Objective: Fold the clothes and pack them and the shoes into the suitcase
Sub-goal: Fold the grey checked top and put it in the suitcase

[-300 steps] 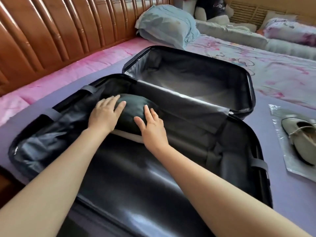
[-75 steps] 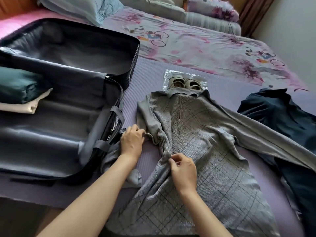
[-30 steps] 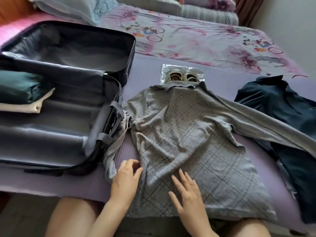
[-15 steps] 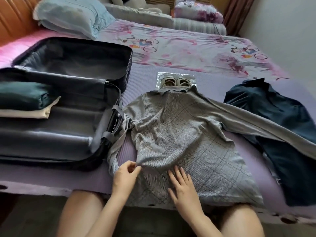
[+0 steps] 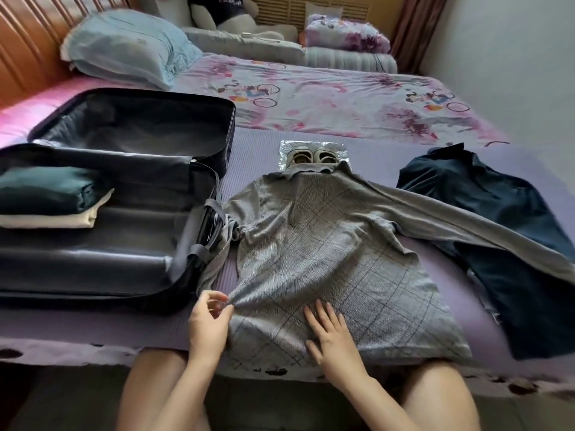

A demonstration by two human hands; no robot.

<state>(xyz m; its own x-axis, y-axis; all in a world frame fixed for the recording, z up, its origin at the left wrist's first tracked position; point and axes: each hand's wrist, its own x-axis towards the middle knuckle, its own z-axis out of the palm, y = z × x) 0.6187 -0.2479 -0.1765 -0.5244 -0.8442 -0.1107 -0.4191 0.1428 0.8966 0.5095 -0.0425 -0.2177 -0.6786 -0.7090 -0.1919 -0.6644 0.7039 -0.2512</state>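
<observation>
A grey checked long-sleeved garment (image 5: 326, 253) lies spread face down on the purple mat, its right sleeve stretched across a dark blue shirt (image 5: 510, 225). My left hand (image 5: 208, 325) pinches the garment's lower left edge. My right hand (image 5: 333, 334) lies flat on the hem with fingers straight. The open black suitcase (image 5: 186, 269) sits to the left, holding a folded dark green item (image 5: 46, 191) on top of a folded cream one (image 5: 46, 220). A pair of pale shoes (image 5: 311, 155) on clear plastic sits just beyond the garment's collar.
The purple mat (image 5: 357, 138) covers the near part of a bed with a floral sheet (image 5: 326, 101). A blue pillow (image 5: 124, 48) and a wooden headboard (image 5: 28, 42) are at the back left. A wall (image 5: 513, 51) stands on the right. My knees are under the mat's front edge.
My left hand has gone from resting on the garment's lower left edge to pinching and tugging it. My right hand stays flat on the hem. The camera has tilted up a little.
</observation>
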